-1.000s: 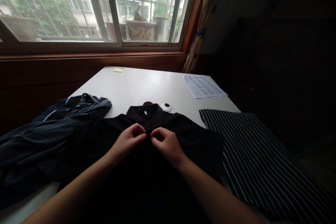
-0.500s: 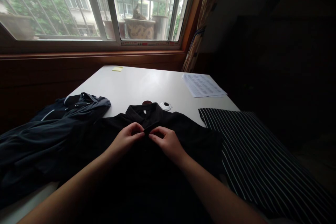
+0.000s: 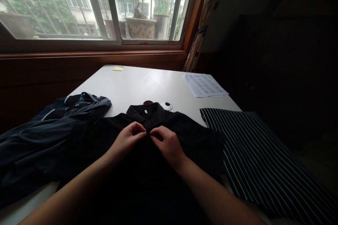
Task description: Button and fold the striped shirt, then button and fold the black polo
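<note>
Head view: black shirt [image 3: 148,168] flanked by dark garment [image 3: 55,137], striped cloth [image 3: 261,158]

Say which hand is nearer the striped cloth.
Right. The right hand is at the front of the black shirt, left of the striped cloth and apart from it; the left hand is farther left, beyond the right.

No text, brand or number was legible. Sheets of paper [image 3: 206,85] at the far right of the white table [image 3: 132,82] bore rows of print, too small and blurred to read. A strip [image 3: 145,43] along the lower window frame [image 3: 79,45] carried red and dark marks, likewise unreadable. Any wording on the white tag [image 3: 145,111] inside the black shirt [image 3: 185,126] could not be made out.
</note>
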Demonstrator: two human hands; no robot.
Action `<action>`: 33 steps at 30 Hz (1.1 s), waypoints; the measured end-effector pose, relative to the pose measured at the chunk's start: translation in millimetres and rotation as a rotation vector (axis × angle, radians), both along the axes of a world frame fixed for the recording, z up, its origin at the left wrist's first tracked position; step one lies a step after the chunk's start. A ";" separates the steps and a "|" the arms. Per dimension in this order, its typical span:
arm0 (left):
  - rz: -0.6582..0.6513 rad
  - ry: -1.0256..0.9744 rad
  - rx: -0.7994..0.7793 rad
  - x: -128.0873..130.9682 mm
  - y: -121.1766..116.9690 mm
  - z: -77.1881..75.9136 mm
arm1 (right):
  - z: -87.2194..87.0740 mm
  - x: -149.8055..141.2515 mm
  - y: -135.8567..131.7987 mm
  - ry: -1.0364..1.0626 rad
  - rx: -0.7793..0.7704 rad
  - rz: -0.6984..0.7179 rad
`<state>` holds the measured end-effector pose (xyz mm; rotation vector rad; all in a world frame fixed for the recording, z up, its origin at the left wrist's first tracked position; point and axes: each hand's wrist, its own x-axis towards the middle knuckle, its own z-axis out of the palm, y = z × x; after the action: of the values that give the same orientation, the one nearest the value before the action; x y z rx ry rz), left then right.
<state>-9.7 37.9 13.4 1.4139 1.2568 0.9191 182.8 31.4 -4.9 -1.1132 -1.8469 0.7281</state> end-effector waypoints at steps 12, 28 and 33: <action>0.017 -0.033 0.001 -0.5 1.5 0.0 | -0.9 2.5 1.4 -0.022 0.058 0.031; -0.070 0.038 0.134 -2.8 1.9 -11.7 | -1.7 4.5 1.0 -0.198 0.145 0.066; -0.062 0.098 0.138 -0.2 -2.4 -7.4 | -2.6 4.4 2.2 -0.156 0.117 0.046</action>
<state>-10.0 35.5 6.1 1.6151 1.2337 0.9177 187.2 33.6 -7.4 -1.0812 -2.0252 0.5642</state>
